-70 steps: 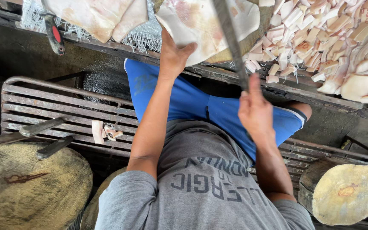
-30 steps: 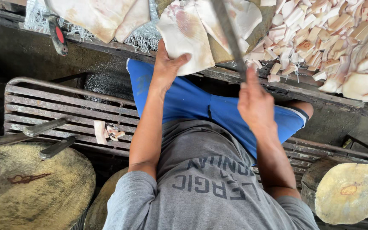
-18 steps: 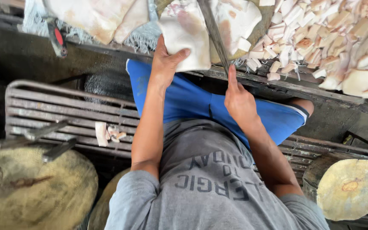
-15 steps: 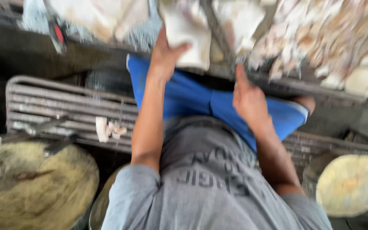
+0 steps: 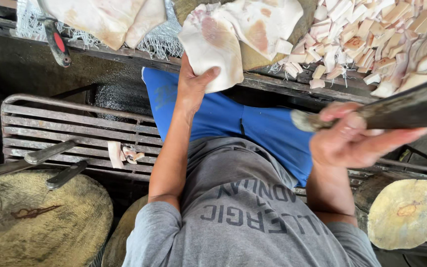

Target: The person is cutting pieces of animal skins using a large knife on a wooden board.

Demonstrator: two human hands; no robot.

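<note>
Left hand (image 5: pixel 193 86) clamped on one pale slab (image 5: pixel 211 47); right hand (image 5: pixel 352 138) gripping one cleaver (image 5: pixel 401 106).

The left hand (image 5: pixel 193 84) reaches forward, fingers curled in a grip; the right hand (image 5: pixel 354 141) is raised, fist closed.

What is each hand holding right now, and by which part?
The left hand grips the pale slab of skin by its near lower edge, thumb on top. The right hand holds the cleaver by its handle, fingers wrapped around.
</note>
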